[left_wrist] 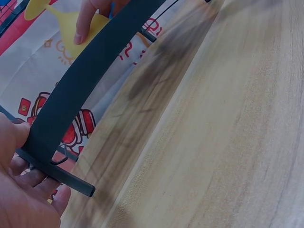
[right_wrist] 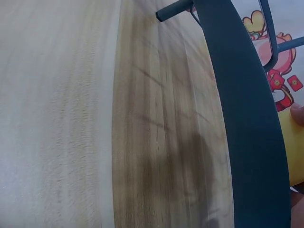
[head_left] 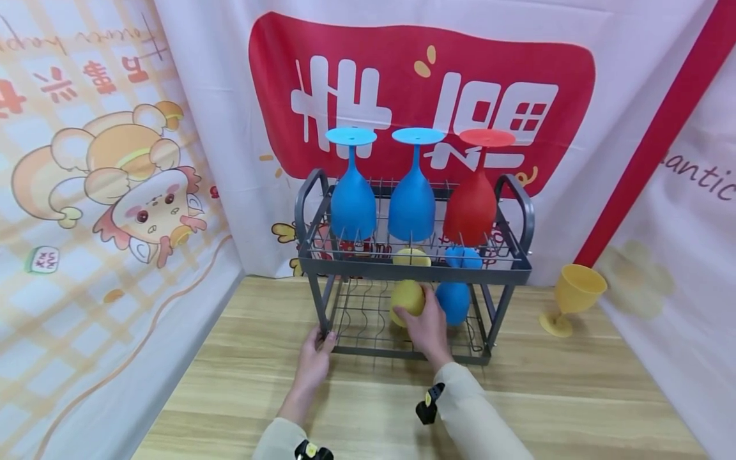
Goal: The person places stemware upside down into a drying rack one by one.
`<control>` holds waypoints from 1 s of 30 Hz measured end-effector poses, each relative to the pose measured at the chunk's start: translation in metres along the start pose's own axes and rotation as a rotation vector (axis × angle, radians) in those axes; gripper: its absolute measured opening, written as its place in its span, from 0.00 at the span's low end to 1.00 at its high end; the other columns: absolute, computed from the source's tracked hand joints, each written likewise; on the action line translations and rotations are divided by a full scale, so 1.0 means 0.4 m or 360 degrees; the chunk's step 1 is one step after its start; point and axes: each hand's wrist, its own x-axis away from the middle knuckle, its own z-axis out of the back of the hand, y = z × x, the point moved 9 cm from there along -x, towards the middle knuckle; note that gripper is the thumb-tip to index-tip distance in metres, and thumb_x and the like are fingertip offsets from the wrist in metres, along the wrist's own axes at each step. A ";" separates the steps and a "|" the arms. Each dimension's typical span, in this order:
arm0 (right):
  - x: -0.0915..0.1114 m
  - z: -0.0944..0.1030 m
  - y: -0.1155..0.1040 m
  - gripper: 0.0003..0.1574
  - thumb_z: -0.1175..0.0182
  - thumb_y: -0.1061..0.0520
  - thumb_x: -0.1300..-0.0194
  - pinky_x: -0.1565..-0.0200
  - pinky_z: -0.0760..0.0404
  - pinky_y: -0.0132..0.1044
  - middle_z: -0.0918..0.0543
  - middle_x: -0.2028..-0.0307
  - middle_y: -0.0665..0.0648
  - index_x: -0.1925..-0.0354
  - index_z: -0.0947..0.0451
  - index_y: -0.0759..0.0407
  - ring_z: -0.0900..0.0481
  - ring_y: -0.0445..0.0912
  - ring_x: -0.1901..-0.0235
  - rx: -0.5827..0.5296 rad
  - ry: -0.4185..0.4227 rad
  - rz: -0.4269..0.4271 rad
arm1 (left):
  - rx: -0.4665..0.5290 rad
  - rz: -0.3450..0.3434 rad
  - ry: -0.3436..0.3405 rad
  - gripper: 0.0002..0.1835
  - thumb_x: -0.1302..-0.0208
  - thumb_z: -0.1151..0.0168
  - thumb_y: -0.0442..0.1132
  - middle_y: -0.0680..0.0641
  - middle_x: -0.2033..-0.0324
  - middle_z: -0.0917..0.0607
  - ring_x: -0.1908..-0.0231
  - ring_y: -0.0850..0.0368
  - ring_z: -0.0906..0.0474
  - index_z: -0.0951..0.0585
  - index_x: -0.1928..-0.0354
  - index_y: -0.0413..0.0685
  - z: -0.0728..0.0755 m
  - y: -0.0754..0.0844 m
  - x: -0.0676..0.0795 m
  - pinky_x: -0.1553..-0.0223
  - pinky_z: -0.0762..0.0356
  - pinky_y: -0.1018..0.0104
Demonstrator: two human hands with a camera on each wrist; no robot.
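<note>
A dark metal two-tier rack (head_left: 368,271) stands on the wooden table. My right hand (head_left: 430,324) reaches into its lower tier and grips the bowl of a yellow goblet (head_left: 407,299), which is upside down, foot upward. In the left wrist view, right-hand fingers press on the yellow goblet (left_wrist: 69,29) behind the rack's front bar. To the right of it, a blue goblet (head_left: 453,303) also stands inverted in the lower tier. My left hand (head_left: 313,361) holds the rack's lower left front corner, thumb in front and fingers curled beneath in the left wrist view.
On the upper tier stand two inverted blue goblets (head_left: 353,207) and an inverted red goblet (head_left: 473,211). Another yellow goblet (head_left: 579,289) stands upright on the table (head_left: 575,377), right of the rack. Printed cloth (head_left: 201,57) hangs behind and at both sides.
</note>
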 end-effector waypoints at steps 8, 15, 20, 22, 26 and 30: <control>-0.025 -0.017 0.000 0.49 0.26 0.46 0.32 0.30 0.22 0.62 0.25 0.28 0.60 0.22 0.39 0.49 0.23 0.60 0.32 -0.0093 0.0010 -0.0007 | 0.0008 -0.0018 0.0019 0.29 0.17 0.48 0.43 0.33 0.24 0.29 0.25 0.33 0.31 0.37 0.21 0.41 0.001 0.001 -0.001 0.22 0.46 0.28; -0.040 -0.021 0.003 0.50 0.27 0.44 0.31 0.28 0.25 0.61 0.27 0.27 0.58 0.21 0.41 0.48 0.24 0.59 0.30 -0.0105 0.0021 -0.0016 | -0.0009 -0.0002 0.0027 0.29 0.17 0.48 0.45 0.34 0.24 0.29 0.25 0.33 0.31 0.36 0.21 0.42 -0.001 -0.005 -0.006 0.22 0.48 0.28; -0.048 -0.025 0.002 0.51 0.27 0.44 0.31 0.26 0.27 0.61 0.27 0.26 0.58 0.20 0.41 0.48 0.26 0.59 0.28 -0.0083 0.0002 -0.0033 | -0.0013 -0.0016 0.0026 0.29 0.17 0.48 0.44 0.33 0.24 0.29 0.26 0.32 0.30 0.36 0.21 0.40 0.001 -0.004 -0.008 0.22 0.47 0.28; -0.051 -0.024 -0.001 0.51 0.27 0.44 0.31 0.25 0.27 0.61 0.28 0.25 0.59 0.20 0.42 0.47 0.26 0.59 0.28 -0.0067 -0.0015 -0.0036 | -0.0010 -0.0020 0.0023 0.29 0.17 0.48 0.43 0.32 0.24 0.29 0.26 0.32 0.29 0.36 0.21 0.40 0.001 -0.004 -0.009 0.22 0.47 0.28; -0.054 -0.016 -0.008 0.53 0.26 0.45 0.32 0.25 0.28 0.62 0.28 0.25 0.61 0.20 0.43 0.49 0.27 0.61 0.28 -0.0030 -0.0066 -0.0059 | -0.0006 -0.0012 0.0025 0.29 0.17 0.48 0.43 0.33 0.24 0.29 0.26 0.32 0.30 0.36 0.21 0.41 0.002 -0.005 -0.010 0.22 0.47 0.28; -0.044 0.002 -0.009 0.57 0.23 0.45 0.36 0.26 0.28 0.64 0.28 0.24 0.63 0.21 0.44 0.49 0.27 0.63 0.27 0.0005 -0.0070 -0.0072 | -0.0012 0.0003 0.0025 0.29 0.17 0.47 0.44 0.33 0.24 0.30 0.24 0.32 0.33 0.36 0.21 0.42 0.003 -0.006 -0.011 0.21 0.47 0.28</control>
